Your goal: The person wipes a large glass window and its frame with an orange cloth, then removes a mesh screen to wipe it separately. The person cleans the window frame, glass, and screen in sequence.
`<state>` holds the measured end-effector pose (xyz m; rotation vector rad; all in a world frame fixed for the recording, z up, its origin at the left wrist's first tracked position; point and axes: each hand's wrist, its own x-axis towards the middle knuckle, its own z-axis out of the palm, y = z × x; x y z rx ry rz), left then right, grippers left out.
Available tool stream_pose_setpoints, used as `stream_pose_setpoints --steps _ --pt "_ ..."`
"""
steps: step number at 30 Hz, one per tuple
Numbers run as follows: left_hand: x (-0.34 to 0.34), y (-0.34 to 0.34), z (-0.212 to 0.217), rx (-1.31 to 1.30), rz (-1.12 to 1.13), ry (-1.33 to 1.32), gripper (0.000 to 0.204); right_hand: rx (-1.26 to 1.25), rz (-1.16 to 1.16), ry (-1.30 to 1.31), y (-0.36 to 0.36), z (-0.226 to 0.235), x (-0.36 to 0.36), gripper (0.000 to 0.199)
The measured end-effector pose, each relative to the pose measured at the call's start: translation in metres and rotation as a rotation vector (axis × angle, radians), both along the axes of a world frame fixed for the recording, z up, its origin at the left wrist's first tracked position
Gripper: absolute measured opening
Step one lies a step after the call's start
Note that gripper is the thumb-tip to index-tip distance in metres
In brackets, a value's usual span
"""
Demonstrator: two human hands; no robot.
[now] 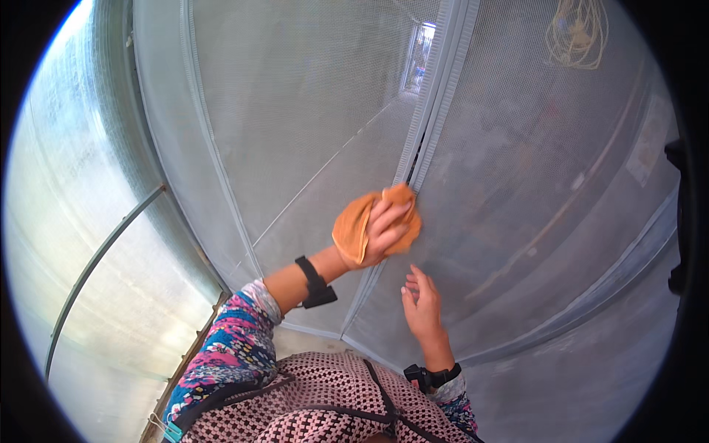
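Observation:
My left hand (385, 232) is closed on an orange cloth (351, 226), which bunches up around the fingers. It is at a grey mesh screen (295, 111), over the pale edging strip (436, 88) where two mesh panels meet; a narrow dark gap shows just above the cloth. Whether the cloth presses on the mesh cannot be told for sure. Lower and to the right, my right hand (423, 303) is raised in front of the right-hand panel (509, 192). Its fingers are loosely bent and apart, with nothing in them. Black straps circle both wrists.
Translucent sheeting (81, 244) forms the left wall, crossed by a curved metal bar (100, 255). A coil of pale cord (577, 35) hangs at the upper right. Loose folds of sheeting (583, 314) sag along the right. A patch of floor (304, 342) shows below the screen.

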<state>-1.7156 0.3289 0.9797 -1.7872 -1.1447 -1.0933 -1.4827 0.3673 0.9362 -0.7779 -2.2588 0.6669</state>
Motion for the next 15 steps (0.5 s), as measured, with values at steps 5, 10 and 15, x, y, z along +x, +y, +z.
stream_pose_setpoints --steps 5,10,15 --pt "-0.007 -0.006 -0.066 -0.069 -0.13 -0.044 0.048 -0.052 0.003 0.034 -0.004 -0.05 0.012 0.051" --pt "-0.007 -0.008 -0.007 0.145 -0.007 0.147 0.035 -0.076 -0.03 0.028 -0.038 -0.113 0.041 0.05" --pt "-0.019 -0.028 0.208 0.62 0.058 0.329 0.028 0.038 0.041 0.111 -0.041 -0.122 0.016 0.044"
